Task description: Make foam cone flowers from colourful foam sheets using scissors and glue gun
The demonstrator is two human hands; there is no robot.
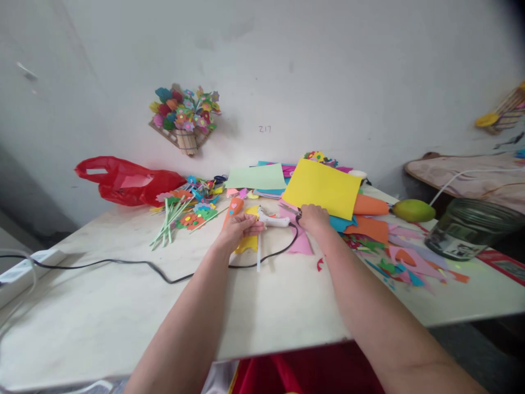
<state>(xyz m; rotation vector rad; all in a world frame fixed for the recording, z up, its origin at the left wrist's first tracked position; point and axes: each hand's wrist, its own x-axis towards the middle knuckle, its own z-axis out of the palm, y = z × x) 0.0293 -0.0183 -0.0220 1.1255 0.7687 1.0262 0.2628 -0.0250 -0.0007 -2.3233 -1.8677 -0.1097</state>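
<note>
My left hand (241,227) is over the table with its fingers drawn together at the tip of a white hot glue gun (276,221). Whatever those fingers pinch is too small to make out. Just behind them is an orange foam strip (234,206) with small hearts on it. Yellow foam pieces (247,244) and a white glue stick (258,253) are by the glue gun. My right hand (314,216) is closed on scissors (290,208), whose blades point left above pink foam (301,241).
A yellow foam sheet (324,186) and a pale green one (256,177) lie at the back. Foam flowers (192,220) and a red plastic bag (127,180) are leftward. Rightward are foam scraps (410,265), a mango (413,210) and a glass jar (463,230). A black cord (156,268) crosses the table.
</note>
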